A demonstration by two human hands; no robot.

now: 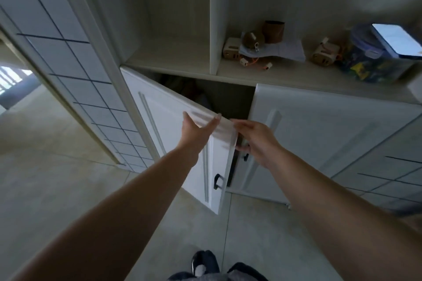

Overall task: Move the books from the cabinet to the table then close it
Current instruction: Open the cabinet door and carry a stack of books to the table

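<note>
Left hand [198, 130] is laid flat and open against the front top corner of the white panelled left cabinet door [178, 134], fingers spread along its top edge, not curled round anything. Right hand [255, 141] is at the free edge of that same door, fingers loosely bent near the edge; the blur means I can't tell if it's actually gripping or just touching. That door is swung partly out toward the camera, black handle [218, 181] low on its near edge. The white right cabinet door [319, 134] is just beside it, looks closed or nearly so. Between them is a dark gap into the cabinet interior [219, 98], too dim to make out any books. Above, the pale wood open shelf [285, 75] holds small wooden toys [249, 45], some paper and a clear plastic tub [374, 57] far right. Pale floor tiles [57, 166] below, dark shoes at the near edge.
</note>
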